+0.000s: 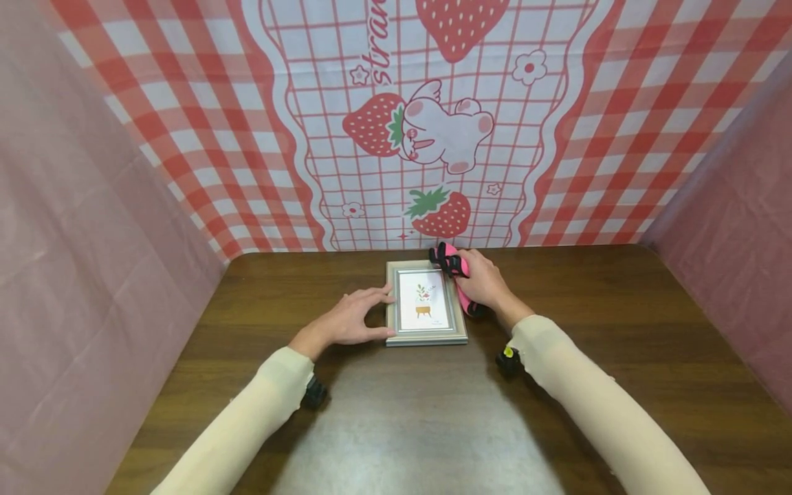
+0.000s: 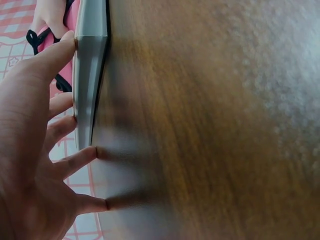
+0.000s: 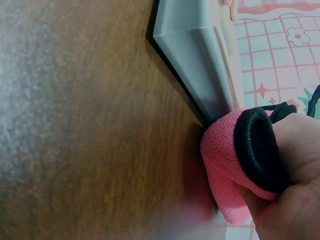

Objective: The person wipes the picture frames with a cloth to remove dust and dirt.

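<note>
A silver-edged picture frame lies face up on the table, showing a potted-plant print. My left hand has its fingers spread and its thumb and fingertips against the frame's left edge. In the left wrist view, two fingertips reach past the frame side to the tabletop. My right hand grips a bunched pink fleecy cloth item with black trim and straps at the frame's right edge. Its upper end overlaps the frame's top right corner. The hand hides part of the item, so its full shape cannot be told.
The brown wooden table meets a red-and-white checked strawberry curtain just behind the frame. Pink cloth walls hang on both sides. Small black devices sit on both wrists.
</note>
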`<action>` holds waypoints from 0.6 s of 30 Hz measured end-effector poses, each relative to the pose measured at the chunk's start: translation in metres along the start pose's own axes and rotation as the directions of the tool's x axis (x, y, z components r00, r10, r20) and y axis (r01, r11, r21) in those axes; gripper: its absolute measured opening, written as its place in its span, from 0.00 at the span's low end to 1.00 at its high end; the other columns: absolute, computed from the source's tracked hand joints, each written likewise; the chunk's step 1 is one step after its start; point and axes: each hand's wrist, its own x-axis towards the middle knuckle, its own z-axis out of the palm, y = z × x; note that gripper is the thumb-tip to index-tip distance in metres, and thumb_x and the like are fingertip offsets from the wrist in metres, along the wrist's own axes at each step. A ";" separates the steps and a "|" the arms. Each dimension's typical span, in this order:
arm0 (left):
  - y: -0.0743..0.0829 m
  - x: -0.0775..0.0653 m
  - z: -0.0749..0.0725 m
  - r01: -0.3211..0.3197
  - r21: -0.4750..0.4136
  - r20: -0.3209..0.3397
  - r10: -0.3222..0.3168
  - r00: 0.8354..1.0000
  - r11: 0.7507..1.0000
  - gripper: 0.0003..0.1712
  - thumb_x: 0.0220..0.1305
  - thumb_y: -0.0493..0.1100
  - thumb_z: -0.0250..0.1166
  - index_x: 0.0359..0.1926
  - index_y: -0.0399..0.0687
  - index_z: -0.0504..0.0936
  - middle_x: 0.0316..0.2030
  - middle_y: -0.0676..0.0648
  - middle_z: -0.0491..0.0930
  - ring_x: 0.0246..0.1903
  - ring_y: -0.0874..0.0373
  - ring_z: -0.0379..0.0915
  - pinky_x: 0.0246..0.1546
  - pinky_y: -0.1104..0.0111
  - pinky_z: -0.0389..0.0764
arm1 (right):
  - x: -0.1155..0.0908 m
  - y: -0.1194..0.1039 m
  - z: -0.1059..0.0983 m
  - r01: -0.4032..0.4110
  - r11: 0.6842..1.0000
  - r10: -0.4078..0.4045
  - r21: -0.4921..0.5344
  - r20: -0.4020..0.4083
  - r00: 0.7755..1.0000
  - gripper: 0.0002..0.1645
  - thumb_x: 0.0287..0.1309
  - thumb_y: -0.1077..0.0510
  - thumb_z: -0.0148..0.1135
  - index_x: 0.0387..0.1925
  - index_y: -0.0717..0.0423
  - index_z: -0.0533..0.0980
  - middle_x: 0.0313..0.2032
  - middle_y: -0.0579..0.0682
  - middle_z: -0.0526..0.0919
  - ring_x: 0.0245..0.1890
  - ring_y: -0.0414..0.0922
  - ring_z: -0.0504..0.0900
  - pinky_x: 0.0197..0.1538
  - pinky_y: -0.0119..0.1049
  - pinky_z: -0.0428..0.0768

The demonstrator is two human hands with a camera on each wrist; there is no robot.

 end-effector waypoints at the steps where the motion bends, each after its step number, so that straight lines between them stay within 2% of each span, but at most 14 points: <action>1: 0.000 0.000 0.000 0.001 0.004 0.000 -0.001 1.000 1.000 0.45 0.73 0.67 0.73 0.81 0.51 0.76 0.90 0.44 0.61 0.87 0.30 0.58 0.78 0.15 0.54 | 0.001 0.002 0.001 -0.003 1.000 0.003 0.002 0.005 1.000 0.34 0.64 0.57 0.73 0.71 0.56 0.80 0.63 0.63 0.86 0.62 0.64 0.87 0.66 0.67 0.83; 4: -0.001 0.001 0.000 0.008 0.012 0.006 -0.008 1.000 1.000 0.44 0.74 0.64 0.73 0.82 0.50 0.76 0.90 0.44 0.60 0.87 0.31 0.58 0.80 0.17 0.53 | 0.001 0.001 -0.002 -0.004 1.000 0.004 0.011 0.016 1.000 0.33 0.65 0.57 0.72 0.72 0.55 0.80 0.62 0.64 0.86 0.61 0.64 0.87 0.66 0.66 0.83; 6: -0.001 0.002 -0.001 0.013 0.014 0.009 -0.013 1.000 1.000 0.44 0.74 0.63 0.73 0.82 0.50 0.75 0.90 0.44 0.60 0.88 0.31 0.57 0.80 0.17 0.53 | 0.000 -0.003 -0.007 0.000 1.000 -0.001 0.014 0.017 1.000 0.33 0.65 0.58 0.72 0.71 0.55 0.81 0.61 0.64 0.87 0.58 0.62 0.87 0.63 0.62 0.85; 10: -0.006 0.003 0.001 0.003 -0.003 0.007 -0.003 1.000 1.000 0.46 0.72 0.69 0.73 0.82 0.52 0.76 0.90 0.45 0.60 0.87 0.31 0.58 0.79 0.16 0.54 | -0.015 -0.046 -0.043 -0.034 0.998 0.031 0.048 0.064 0.997 0.28 0.67 0.62 0.68 0.68 0.57 0.82 0.58 0.66 0.90 0.54 0.63 0.87 0.62 0.61 0.85; 12: -0.018 0.008 0.009 -0.018 -0.006 -0.014 0.018 1.000 1.000 0.49 0.70 0.76 0.70 0.82 0.57 0.76 0.90 0.48 0.60 0.87 0.32 0.58 0.78 0.15 0.54 | -0.022 -0.068 -0.062 -0.043 0.998 0.039 0.055 0.076 0.996 0.29 0.67 0.64 0.66 0.69 0.58 0.81 0.59 0.68 0.90 0.55 0.65 0.88 0.63 0.64 0.85; 14: -0.025 0.011 0.014 -0.026 0.005 -0.024 0.026 0.999 1.000 0.50 0.69 0.79 0.69 0.81 0.59 0.76 0.90 0.49 0.61 0.87 0.32 0.59 0.77 0.14 0.54 | -0.024 -0.076 -0.072 -0.035 0.998 0.032 0.052 0.069 0.997 0.29 0.69 0.63 0.65 0.70 0.56 0.81 0.59 0.67 0.91 0.55 0.64 0.88 0.61 0.64 0.85; 18: -0.019 0.009 0.010 -0.019 0.011 -0.022 0.020 1.000 1.000 0.48 0.71 0.75 0.70 0.81 0.56 0.76 0.90 0.47 0.61 0.87 0.31 0.59 0.78 0.15 0.54 | -0.021 -0.084 -0.080 -0.011 1.000 0.010 0.010 0.048 0.999 0.29 0.72 0.63 0.64 0.72 0.56 0.79 0.61 0.68 0.90 0.58 0.66 0.89 0.63 0.65 0.84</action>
